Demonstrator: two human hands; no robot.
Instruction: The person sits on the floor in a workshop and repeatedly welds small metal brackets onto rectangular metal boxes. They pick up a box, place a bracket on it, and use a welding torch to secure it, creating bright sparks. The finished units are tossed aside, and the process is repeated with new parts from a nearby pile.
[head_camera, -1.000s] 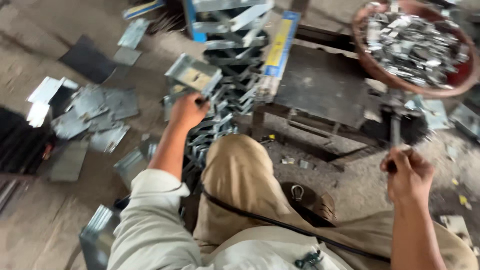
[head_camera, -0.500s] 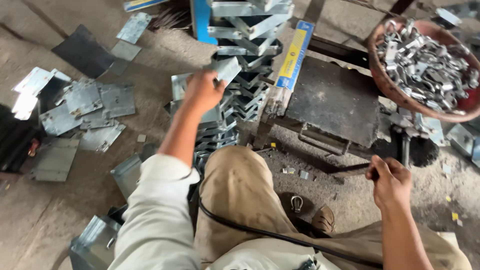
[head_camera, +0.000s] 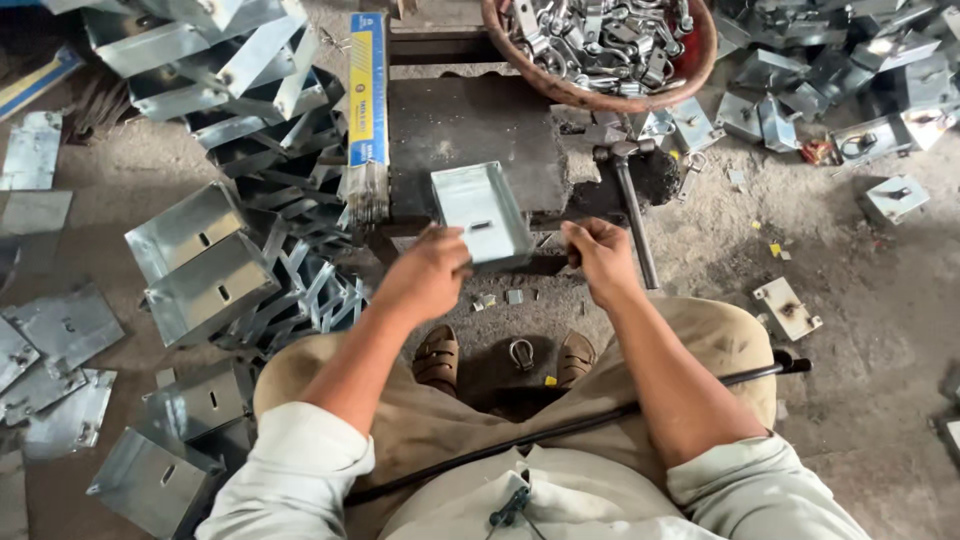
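Down on the floor now, and the left hand (head_camera: 430, 275) has the shallow metal tray (head_camera: 482, 212) by its near corner, fingers closed on the rim, open side up with the slot in its base showing. The tray sits on the dark steel block (head_camera: 470, 140) straight ahead, near edge hanging just over the front, which looks like a way to keep it flat and steady on a hard surface. The right hand (head_camera: 598, 258) is wrapped tight around the hammer (head_camera: 630, 205), gripping low on the handle; the head lies up by the block's right corner, just beside the tray. A basket (head_camera: 600, 95) of small shiny fittings sits beyond the block. To the left, a stack of folded trays (head_camera: 215, 90) is heaped within arm's reach.
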